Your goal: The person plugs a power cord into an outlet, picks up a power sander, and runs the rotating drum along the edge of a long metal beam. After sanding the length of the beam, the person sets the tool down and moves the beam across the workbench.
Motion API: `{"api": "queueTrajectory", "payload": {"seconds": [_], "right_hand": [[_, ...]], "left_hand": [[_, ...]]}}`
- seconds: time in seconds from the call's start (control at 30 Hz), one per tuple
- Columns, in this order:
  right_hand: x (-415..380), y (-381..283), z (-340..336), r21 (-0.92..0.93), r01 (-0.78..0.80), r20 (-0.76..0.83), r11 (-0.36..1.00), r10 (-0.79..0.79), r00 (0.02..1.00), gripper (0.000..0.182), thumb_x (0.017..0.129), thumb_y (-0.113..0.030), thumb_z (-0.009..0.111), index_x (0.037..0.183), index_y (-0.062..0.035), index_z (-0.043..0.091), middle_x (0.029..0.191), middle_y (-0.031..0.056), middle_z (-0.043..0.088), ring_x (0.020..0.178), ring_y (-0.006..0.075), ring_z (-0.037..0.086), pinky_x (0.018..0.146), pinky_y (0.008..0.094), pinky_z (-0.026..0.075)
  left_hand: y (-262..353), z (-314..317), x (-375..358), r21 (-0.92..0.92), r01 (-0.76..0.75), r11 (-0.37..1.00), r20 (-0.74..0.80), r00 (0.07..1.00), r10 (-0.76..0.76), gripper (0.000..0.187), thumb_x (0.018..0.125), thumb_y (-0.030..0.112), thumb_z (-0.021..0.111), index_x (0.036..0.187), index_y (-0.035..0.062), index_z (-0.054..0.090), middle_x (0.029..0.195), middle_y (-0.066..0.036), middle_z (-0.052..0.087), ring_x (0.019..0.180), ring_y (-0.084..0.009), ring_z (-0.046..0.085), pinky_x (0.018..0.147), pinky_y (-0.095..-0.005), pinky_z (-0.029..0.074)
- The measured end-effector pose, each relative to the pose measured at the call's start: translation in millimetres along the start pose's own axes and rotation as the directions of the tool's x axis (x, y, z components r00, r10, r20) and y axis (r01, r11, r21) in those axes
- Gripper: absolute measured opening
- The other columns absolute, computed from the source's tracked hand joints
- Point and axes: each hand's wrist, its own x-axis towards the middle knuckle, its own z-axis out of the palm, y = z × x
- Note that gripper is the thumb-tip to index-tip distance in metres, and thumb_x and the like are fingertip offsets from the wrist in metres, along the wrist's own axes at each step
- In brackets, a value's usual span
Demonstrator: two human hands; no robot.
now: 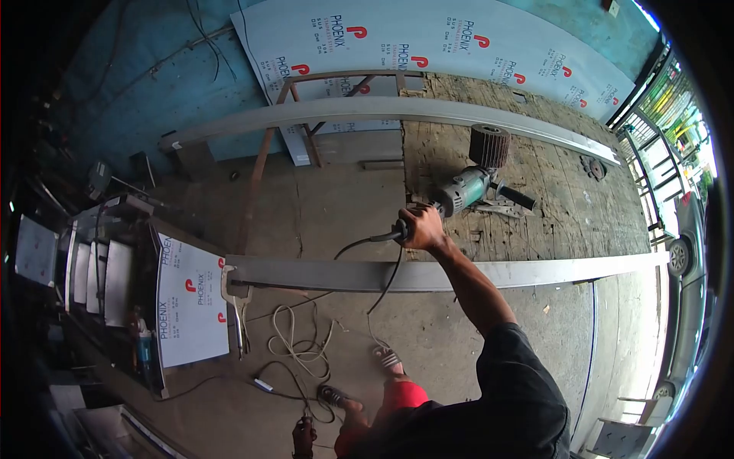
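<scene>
At the bottom edge the left hand (304,437) is partly cut off; its fingers curl by a dark cord (286,395), and whether they hold it I cannot tell. Left of a PHOENIX-marked panel (205,333), pale sheets (120,283) stand in shadow, their container too dim to make out. Beyond the near metal beam (474,275), the right hand (423,228) has its fingers wrapped around the rear of a green power tool (463,190) on the wooden bench (581,229), its underside hidden.
</scene>
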Motion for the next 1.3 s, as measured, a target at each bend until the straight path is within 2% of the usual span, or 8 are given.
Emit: {"api": "queueTrajectory", "payload": {"seconds": [0.07,0.23,0.4,0.5,0.73,1.03,1.1,1.3], "right_hand": [[-3.8,1.2,-3.4,0.008,-0.024,0.023,1.000,0.024,0.999,0.028,0.060,-0.029,0.072,0.071,-0.0090,0.055,0.060,0.0099,0.060,0.057,0.0303,0.062,0.057,0.0396,0.048],[-5.3,-6.2,-21.7,0.061,0.000,-0.103,0.998,0.006,0.995,0.030,0.053,-0.027,0.072,0.065,-0.0094,0.051,0.058,0.0080,0.054,0.054,0.0295,0.056,0.059,0.0367,0.044],[-12.8,0.6,-34.9,0.089,-0.010,-0.187,0.996,0.027,0.982,0.029,0.056,-0.024,0.071,0.064,-0.0086,0.048,0.058,0.0069,0.050,0.052,0.0290,0.050,0.057,0.0364,0.040],[-15.0,6.8,-43.1,0.144,-0.089,-0.323,0.986,0.132,0.937,0.029,0.052,-0.021,0.070,0.063,-0.0094,0.046,0.058,0.0068,0.048,0.050,0.0278,0.048,0.054,0.0348,0.035],[-22.2,10.7,-50.2,0.203,-0.023,-0.351,0.979,0.095,0.932,0.027,0.050,-0.015,0.067,0.063,-0.0098,0.044,0.057,0.0059,0.047,0.048,0.0273,0.046,0.052,0.0347,0.034],[-29.2,5.1,-55.4,0.214,0.016,-0.412,0.977,0.076,0.908,0.028,0.055,-0.017,0.071,0.061,-0.0092,0.045,0.056,0.0063,0.044,0.047,0.0260,0.044,0.051,0.0341,0.032],[-27.8,-1.9,-47.6,0.160,-0.041,-0.592,0.986,0.129,0.795,0.028,0.057,-0.019,0.070,0.060,-0.0078,0.044,0.057,0.0072,0.042,0.048,0.0266,0.042,0.051,0.0350,0.033],[-26.1,1.5,-61.1,0.178,-0.072,-0.679,0.981,0.176,0.713,0.026,0.065,-0.018,0.066,0.060,-0.0051,0.044,0.056,0.0082,0.040,0.047,0.0265,0.043,0.050,0.0342,0.034]], "left_hand": [[-5.9,-1.4,1.0,-0.004,-0.014,1.000,-0.008,1.000,0.014,0.030,0.092,0.029,0.062,0.092,-0.0002,0.054,0.060,-0.001,0.049,0.046,-0.0079,0.045,0.040,-0.0226,0.035],[-4.5,-1.2,-3.1,0.066,0.021,0.998,0.001,1.000,-0.022,0.032,0.092,0.034,0.061,0.089,0.0018,0.057,0.063,-0.001,0.052,0.050,-0.0093,0.048,0.045,-0.0245,0.039],[1.6,-0.3,-6.1,0.071,0.023,0.997,-0.011,1.000,-0.022,0.031,0.092,0.031,0.062,0.091,0.0011,0.057,0.062,-0.002,0.053,0.049,-0.0091,0.048,0.044,-0.0234,0.039],[7.2,2.1,-6.9,0.084,0.015,0.996,-0.013,1.000,-0.014,0.028,0.092,0.028,0.062,0.094,0.0007,0.057,0.062,-0.002,0.053,0.048,-0.0086,0.048,0.043,-0.0226,0.037],[16.6,3.9,-7.3,0.142,-0.005,0.990,0.002,1.000,0.005,0.029,0.092,0.029,0.062,0.094,0.0004,0.059,0.063,-0.002,0.054,0.050,-0.0084,0.049,0.044,-0.0228,0.039],[21.7,-3.4,-12.7,0.213,0.032,0.976,0.003,0.999,-0.034,0.035,0.092,0.035,0.061,0.089,0.0011,0.057,0.065,-0.002,0.055,0.052,-0.0087,0.051,0.047,-0.0239,0.042],[24.0,-5.1,-14.5,0.234,0.020,0.972,0.001,1.000,-0.021,0.035,0.092,0.035,0.061,0.090,0.0006,0.057,0.065,-0.003,0.055,0.052,-0.0087,0.051,0.047,-0.0238,0.042],[31.4,-11.6,-9.6,0.237,-0.021,0.971,-0.002,1.000,0.022,0.037,0.092,0.036,0.061,0.094,-0.0009,0.059,0.067,-0.003,0.056,0.053,-0.0087,0.051,0.049,-0.0231,0.042]]}}
